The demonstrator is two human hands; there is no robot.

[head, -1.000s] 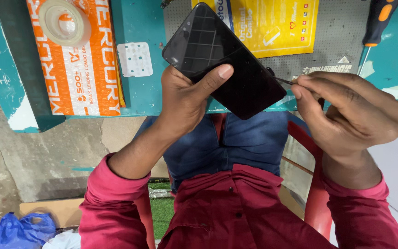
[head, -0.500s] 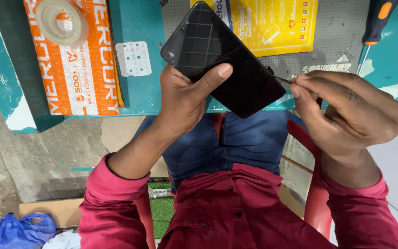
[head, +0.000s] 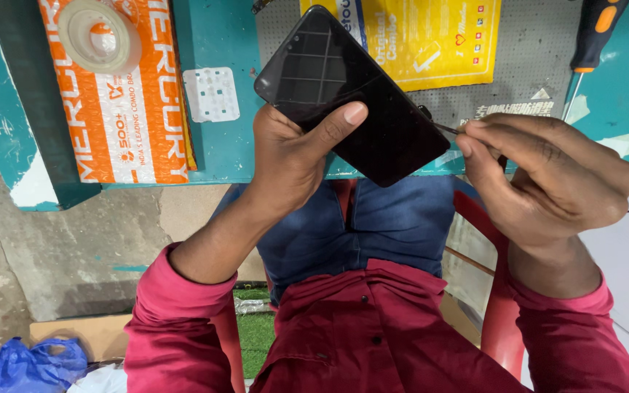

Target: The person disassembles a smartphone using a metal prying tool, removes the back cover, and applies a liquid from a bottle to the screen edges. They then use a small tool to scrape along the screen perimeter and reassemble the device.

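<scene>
My left hand grips a black smartphone with a dark screen, thumb lying across the glass, holding it tilted over the front edge of the teal workbench. My right hand pinches a thin metal pin tool between thumb and fingers. The tool's tip touches the phone's right side edge. Both sleeves are red.
An orange padded envelope with a clear tape roll on it lies at the bench's left. A yellow packet, a grey mat, a white blister strip and an orange-handled screwdriver lie farther back. A blue bag sits on the floor.
</scene>
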